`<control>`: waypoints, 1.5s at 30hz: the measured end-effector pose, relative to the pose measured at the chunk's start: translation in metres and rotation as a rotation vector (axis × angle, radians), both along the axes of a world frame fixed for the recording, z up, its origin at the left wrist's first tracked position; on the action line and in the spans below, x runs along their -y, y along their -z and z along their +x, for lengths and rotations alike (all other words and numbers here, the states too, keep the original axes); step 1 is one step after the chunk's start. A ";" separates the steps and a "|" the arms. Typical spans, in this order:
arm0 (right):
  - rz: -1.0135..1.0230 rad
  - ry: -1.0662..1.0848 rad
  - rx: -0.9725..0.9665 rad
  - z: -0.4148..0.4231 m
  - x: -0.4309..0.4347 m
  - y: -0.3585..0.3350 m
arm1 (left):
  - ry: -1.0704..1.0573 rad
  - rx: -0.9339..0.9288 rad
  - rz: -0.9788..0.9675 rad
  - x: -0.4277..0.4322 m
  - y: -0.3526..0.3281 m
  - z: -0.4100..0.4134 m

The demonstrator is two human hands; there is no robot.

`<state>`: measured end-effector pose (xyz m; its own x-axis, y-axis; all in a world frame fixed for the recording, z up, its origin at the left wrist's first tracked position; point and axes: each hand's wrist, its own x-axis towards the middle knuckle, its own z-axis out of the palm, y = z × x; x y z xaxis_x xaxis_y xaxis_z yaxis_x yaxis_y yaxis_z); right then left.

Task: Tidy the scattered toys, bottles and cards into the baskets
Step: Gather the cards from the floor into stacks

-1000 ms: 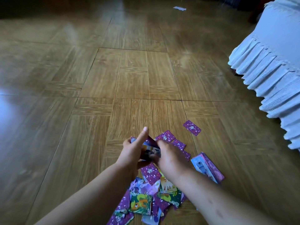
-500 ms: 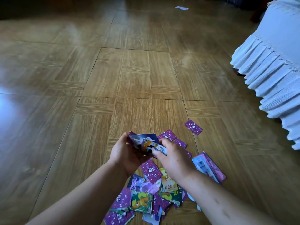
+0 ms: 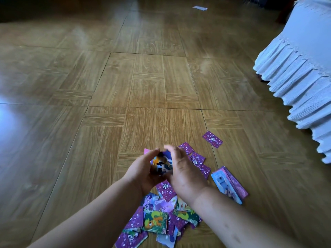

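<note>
Our left grip (image 3: 143, 174) and right grip (image 3: 185, 174) curl around a card stack (image 3: 162, 164); squeezed unevenly, we judge, it could spill across the floor (image 3: 143, 86)

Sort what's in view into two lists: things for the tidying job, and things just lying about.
Job: held cards, gripped by left hand and right hand; card pile; lone purple card; blue-purple pack.
Just there: frilled white cover; floor; far pale slip, too small to identify.
</note>
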<state>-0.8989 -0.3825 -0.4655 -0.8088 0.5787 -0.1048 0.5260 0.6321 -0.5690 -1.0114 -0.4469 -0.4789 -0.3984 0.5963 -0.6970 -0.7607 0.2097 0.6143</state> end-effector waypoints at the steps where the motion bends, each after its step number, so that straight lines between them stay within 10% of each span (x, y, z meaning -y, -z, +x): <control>1: 0.008 0.023 0.019 0.000 -0.001 0.001 | -0.010 0.007 -0.003 0.000 0.002 0.001; 14: -0.250 0.007 -0.070 0.007 -0.011 0.032 | -0.244 -0.073 -0.190 -0.011 0.041 -0.004; 23: -0.090 0.549 0.505 0.022 -0.107 0.123 | -0.110 -0.094 -0.331 -0.004 0.084 -0.025; 29: -0.009 0.206 0.441 0.004 -0.070 0.132 | -0.049 -0.124 -0.320 -0.018 0.106 -0.029; 37: 0.011 0.478 0.625 0.005 -0.199 0.146 | 0.044 -0.214 -0.321 -0.015 0.123 -0.033; 45: -0.018 0.009 0.471 0.001 -0.097 0.139 | 0.059 -0.212 -0.351 -0.011 0.132 -0.039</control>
